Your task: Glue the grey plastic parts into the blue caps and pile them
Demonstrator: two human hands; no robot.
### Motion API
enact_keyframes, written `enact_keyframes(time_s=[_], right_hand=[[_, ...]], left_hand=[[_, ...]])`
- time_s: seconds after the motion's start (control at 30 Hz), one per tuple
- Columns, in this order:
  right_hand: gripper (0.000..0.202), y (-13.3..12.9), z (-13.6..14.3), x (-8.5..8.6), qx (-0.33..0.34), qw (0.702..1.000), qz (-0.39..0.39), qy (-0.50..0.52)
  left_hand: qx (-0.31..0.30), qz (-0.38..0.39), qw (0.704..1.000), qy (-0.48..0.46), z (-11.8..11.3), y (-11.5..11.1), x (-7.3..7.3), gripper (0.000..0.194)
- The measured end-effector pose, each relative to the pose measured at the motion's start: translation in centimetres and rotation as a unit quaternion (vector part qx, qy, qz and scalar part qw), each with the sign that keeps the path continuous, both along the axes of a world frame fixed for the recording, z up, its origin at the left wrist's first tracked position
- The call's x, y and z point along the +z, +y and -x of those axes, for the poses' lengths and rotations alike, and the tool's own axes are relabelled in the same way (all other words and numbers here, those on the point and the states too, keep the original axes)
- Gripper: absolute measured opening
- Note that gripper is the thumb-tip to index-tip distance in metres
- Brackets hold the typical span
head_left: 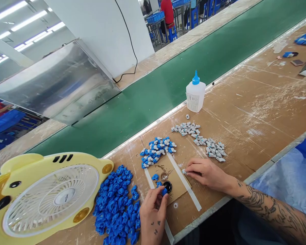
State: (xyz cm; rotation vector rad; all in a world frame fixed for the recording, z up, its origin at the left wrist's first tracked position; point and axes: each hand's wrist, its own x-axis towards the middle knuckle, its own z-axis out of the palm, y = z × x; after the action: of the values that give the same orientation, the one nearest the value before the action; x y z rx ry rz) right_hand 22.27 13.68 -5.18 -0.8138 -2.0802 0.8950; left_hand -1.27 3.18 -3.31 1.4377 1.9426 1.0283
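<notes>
My left hand (154,212) pinches a small blue plastic piece (164,191) at the edge of a little round dish of black liquid (167,186). The dish sits on a cardboard sheet (178,190) held by white tape strips. Between the thumb and fingers of my right hand (206,173) is a small light grey piece (184,171), just right of the sheet. Two loose blue pieces (155,177) lie by the dish. A heap of blue pieces (117,204) is left of my left hand. Joined blue-and-grey pieces (156,149) are piled at the sheet's far end.
Grey pieces (214,149) lie scattered beyond my right hand. A white bottle with a blue nozzle (195,95) stands by the green conveyor belt (153,98). A yellow fan (51,194) takes up the left side. Other people sit in the background.
</notes>
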Motion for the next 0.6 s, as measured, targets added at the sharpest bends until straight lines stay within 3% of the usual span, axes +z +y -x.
enact_keyframes(time_s=[0.1, 0.2, 0.3, 0.43, 0.6], right_hand=[[0.019, -0.5, 0.5, 1.2, -0.026, 0.994, 0.084, 0.065], [0.017, -1.5, 2.1, 1.9, -0.042, 0.975, 0.168, 0.142], [0.019, -2.6, 4.1, 2.0, -0.044, 0.953, 0.222, 0.204], [0.021, -3.9, 6.1, 1.8, -0.057, 0.945, 0.215, 0.24], [0.018, -4.2, 6.5, 2.4, -0.059, 0.968, 0.127, 0.21]], left_hand=[[0.086, 0.025, 0.988, -0.124, 0.0, 0.0, 0.1, 0.032], [0.17, 0.019, 0.948, -0.268, -0.4, 0.1, -0.1, 0.043], [0.189, 0.001, 0.915, -0.355, -0.9, 0.2, -0.2, 0.041], [0.18, -0.008, 0.902, -0.392, -1.7, 0.5, -0.1, 0.038], [0.212, -0.023, 0.892, -0.4, -2.6, 0.7, 0.5, 0.042]])
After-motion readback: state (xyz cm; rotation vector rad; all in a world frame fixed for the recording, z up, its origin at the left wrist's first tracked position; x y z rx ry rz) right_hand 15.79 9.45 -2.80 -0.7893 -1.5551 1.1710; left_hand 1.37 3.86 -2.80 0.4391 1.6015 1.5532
